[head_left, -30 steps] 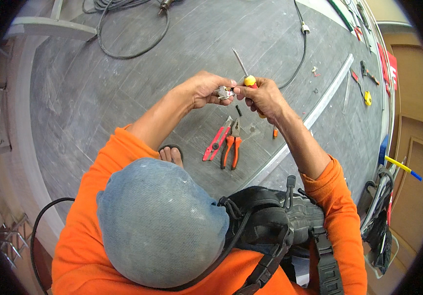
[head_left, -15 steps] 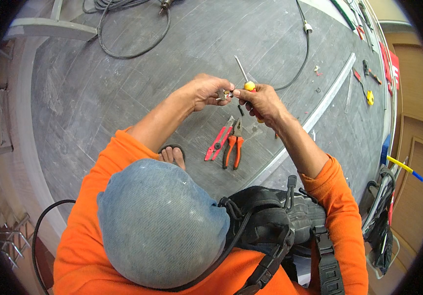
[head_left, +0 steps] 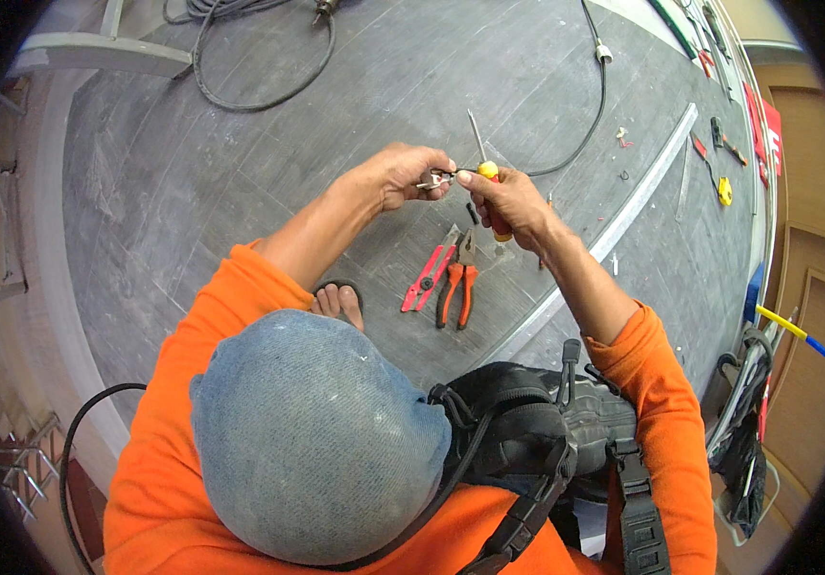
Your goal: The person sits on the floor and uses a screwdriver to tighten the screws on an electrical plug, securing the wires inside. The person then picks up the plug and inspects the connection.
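My left hand (head_left: pixel 406 175) pinches the inner part of an electrical plug (head_left: pixel 434 180), its metal prongs pointing left. A red-and-yellow screwdriver (head_left: pixel 489 171) lies in my right hand (head_left: pixel 518 206), its shaft pointing up and away. The right thumb and forefinger also close on the end of a dark cable (head_left: pixel 580 153), right beside the plug. How the wires sit in the plug is too small to tell. Farther along the cable is a white plug cover (head_left: pixel 603 52). On the floor below my hands lie a red cutter knife (head_left: pixel 429 278) and orange-handled pliers (head_left: pixel 458 287).
A long metal profile (head_left: pixel 623 216) crosses the tiled floor at the right. Beyond it lie a yellow tape measure (head_left: pixel 725 192) and other tools. A coiled cable (head_left: pixel 268 101) rests at the far left. My denim-covered knee (head_left: pixel 316 431) and a black bag (head_left: pixel 527 402) are close to me.
The plug part has turned slightly in my left hand. The screwdriver's tip has shifted a little to the right. Both hands keep their hold.
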{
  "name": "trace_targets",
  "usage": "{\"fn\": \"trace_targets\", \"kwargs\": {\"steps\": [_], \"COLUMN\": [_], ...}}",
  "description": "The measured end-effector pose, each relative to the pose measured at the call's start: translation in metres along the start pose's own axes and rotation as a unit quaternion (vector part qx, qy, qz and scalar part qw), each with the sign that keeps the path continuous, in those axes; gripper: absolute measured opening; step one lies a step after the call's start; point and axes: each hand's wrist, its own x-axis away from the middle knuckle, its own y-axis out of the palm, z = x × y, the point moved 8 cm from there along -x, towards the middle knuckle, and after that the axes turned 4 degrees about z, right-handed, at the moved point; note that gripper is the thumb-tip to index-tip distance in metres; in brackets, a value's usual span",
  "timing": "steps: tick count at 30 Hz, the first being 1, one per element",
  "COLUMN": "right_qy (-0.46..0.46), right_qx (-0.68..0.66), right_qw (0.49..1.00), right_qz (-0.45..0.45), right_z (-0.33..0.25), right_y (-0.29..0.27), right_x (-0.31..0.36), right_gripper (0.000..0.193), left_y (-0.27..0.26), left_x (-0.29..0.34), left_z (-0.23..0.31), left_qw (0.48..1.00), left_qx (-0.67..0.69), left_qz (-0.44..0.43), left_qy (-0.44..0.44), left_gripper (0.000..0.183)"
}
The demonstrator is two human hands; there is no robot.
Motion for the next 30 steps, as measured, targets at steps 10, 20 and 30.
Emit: {"fn": "trace_targets", "kwargs": {"steps": [10,20,30], "right_qy": [-0.246,-0.303,-0.305], "right_qx": [0.485,0.551,0.551], "right_qw": [0.835,0.771,0.769], "right_qz": [0.079,0.101,0.112], "right_z": [-0.084,-0.114,-0.11], "right_y": [-0.052,-0.02,-0.013], "right_x": [0.076,0.102,0.09], "right_gripper": [0.038,0.025,0.024], "left_y": [-0.017,-0.025,-0.025], "left_x": [-0.018,-0.025,-0.024], "left_z": [-0.006,-0.014,-0.013], "left_qw": [0.999,0.994,0.992], "left_qx": [-0.029,-0.062,-0.065], "left_qz": [0.023,0.09,0.11], "left_qy": [0.004,-0.017,-0.015], "left_gripper": [0.009,0.01,0.009]}}
